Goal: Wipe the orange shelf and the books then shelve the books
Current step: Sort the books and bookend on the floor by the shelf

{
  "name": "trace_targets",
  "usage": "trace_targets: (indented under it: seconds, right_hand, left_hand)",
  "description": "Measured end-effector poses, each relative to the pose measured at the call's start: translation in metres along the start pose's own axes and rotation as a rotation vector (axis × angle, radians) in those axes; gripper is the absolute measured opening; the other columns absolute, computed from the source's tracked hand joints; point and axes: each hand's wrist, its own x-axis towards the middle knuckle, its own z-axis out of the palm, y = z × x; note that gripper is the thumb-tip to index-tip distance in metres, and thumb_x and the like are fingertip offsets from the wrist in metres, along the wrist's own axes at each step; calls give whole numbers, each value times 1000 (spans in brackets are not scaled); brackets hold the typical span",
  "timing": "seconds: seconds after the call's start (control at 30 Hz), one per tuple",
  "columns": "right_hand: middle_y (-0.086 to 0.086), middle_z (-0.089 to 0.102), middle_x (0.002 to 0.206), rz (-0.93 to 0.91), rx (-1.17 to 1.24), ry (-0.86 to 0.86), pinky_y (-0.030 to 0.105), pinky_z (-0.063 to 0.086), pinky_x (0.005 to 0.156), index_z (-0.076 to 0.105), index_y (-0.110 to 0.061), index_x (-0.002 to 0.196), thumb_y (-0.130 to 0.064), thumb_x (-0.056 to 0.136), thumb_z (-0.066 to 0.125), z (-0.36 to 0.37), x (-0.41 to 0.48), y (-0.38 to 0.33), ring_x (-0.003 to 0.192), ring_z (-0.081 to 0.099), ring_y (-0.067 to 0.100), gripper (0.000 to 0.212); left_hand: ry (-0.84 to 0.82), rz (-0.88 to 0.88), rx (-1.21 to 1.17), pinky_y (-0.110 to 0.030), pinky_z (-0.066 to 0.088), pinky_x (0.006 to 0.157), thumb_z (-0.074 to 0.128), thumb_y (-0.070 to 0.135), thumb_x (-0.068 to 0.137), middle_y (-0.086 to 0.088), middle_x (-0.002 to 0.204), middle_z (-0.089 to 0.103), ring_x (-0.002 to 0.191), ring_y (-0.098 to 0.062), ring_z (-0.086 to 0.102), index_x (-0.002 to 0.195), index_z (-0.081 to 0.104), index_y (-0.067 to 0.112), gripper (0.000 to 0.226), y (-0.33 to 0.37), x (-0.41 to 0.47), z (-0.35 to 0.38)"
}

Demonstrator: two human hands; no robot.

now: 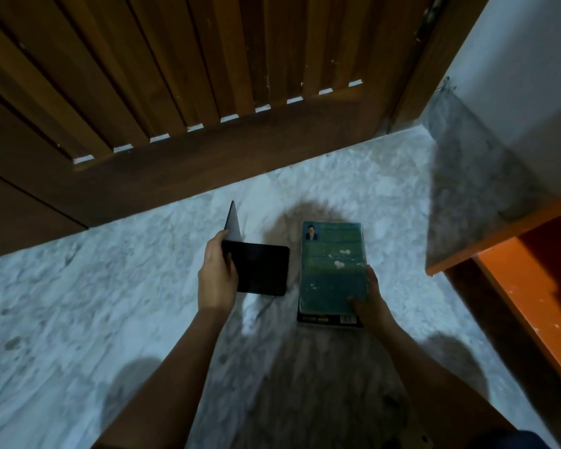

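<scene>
My left hand grips a thin black notebook by its left edge, with one cover lifted upright above my fingers. My right hand holds the lower right corner of a worn green book, thumb on its cover. That green book lies on top of a dark book, of which only the bottom edge shows, on the marble floor. The orange shelf stands at the right edge of the view, its inside mostly hidden.
A brown slatted wooden door fills the top and left. The marble floor spreads around the books. A white wall with a marble skirting rises at the upper right, beside the shelf.
</scene>
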Motion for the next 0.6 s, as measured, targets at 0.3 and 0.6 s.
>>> trace_targets:
  seconds: [0.3, 0.6]
  right_hand:
    - [23, 50, 130, -58, -115, 2, 50, 49, 92, 23, 0, 141, 15, 75, 62, 6, 0, 4, 120, 50, 37, 79]
    - [24, 41, 132, 131, -410, -87, 40, 42, 97, 30, -9, 144, -2, 85, 57, 5, 10, -11, 121, 44, 41, 65]
  left_hand:
    - [-101, 121, 65, -14, 31, 96, 44, 4, 92, 3, 140, 45, 124, -7, 41, 143, 33, 22, 55, -11, 6, -10]
    - [-105, 93, 43, -27, 36, 102, 44, 4, 93, -3, 138, 46, 125, -16, 44, 140, 36, 14, 49, -4, 11, -10]
